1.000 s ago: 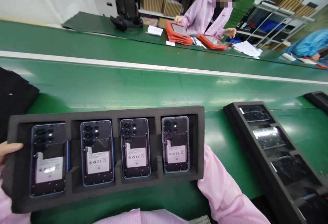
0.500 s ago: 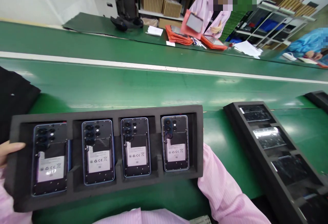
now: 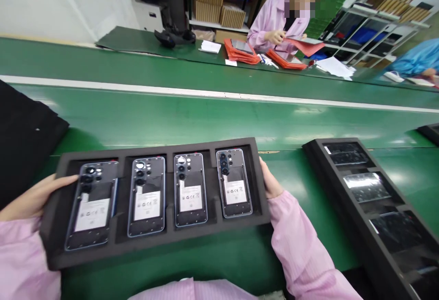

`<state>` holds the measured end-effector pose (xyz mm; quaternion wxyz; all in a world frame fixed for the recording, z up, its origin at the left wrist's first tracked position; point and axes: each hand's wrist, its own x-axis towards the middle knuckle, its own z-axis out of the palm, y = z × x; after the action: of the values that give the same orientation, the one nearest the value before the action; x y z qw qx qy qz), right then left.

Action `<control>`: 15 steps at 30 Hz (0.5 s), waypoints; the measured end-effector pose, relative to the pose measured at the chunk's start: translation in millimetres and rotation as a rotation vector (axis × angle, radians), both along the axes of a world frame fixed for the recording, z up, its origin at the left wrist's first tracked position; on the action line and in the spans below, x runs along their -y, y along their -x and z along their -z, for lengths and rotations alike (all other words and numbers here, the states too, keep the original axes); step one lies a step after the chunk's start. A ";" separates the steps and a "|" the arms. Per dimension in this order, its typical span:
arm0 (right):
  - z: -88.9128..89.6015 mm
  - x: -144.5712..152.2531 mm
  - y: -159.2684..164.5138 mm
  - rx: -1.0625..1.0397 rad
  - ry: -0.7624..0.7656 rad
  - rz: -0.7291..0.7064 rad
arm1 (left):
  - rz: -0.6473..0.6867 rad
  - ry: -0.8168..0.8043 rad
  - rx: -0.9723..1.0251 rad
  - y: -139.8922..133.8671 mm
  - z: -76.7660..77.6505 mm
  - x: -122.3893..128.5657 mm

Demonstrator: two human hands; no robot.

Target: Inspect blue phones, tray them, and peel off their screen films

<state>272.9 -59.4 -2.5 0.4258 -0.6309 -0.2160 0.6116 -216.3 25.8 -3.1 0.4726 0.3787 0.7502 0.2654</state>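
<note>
A long black foam tray [image 3: 123, 247] is held between my two hands, tilted slightly with its left end lower. My left hand [image 3: 37, 197] grips the left end, thumb over the rim and the other fingers hidden. At the right end, my right hand [image 3: 270, 179] presses against the outer side, its fingertips partly out of sight behind the foam. Several smartphones sit in separate compartments, each back up, with camera lenses at the top and a white battery label. The leftmost smartphone [image 3: 92, 213] leans in its slot; the rightmost smartphone [image 3: 235, 190] lies near my right hand.
Another black foam tray [image 3: 325, 190] with dark, glossy panels stands on the green bench [image 3: 192, 121] to the right. Black sheets [image 3: 27, 140] are stacked at left. Across the bench, a person in pink [image 3: 267, 21] handles an orange folder [image 3: 305, 45]; papers [image 3: 334, 67] lie nearby.
The foam tray has shifted right in view, its left end raised, and both my hands show more fully. Across the bench, the person has lowered the orange folder and moved it right.
</note>
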 end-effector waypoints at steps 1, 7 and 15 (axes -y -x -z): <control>0.0 0.1 -3.7 -0.029 0.009 0.007 | -0.009 0.060 0.055 -2.2 0.3 -4.8; 0.7 4.3 -35.0 0.533 -0.205 0.014 | 0.002 -0.064 0.115 -36.2 16.1 -19.7; -5.1 22.5 -7.6 1.418 -0.230 -0.147 | 0.333 -0.513 -0.537 -79.8 27.8 -0.8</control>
<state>280.5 -82.0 2.6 0.2043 -0.8111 -0.5453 0.0555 -136.6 26.6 -30.9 0.1868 0.6563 0.6850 0.2553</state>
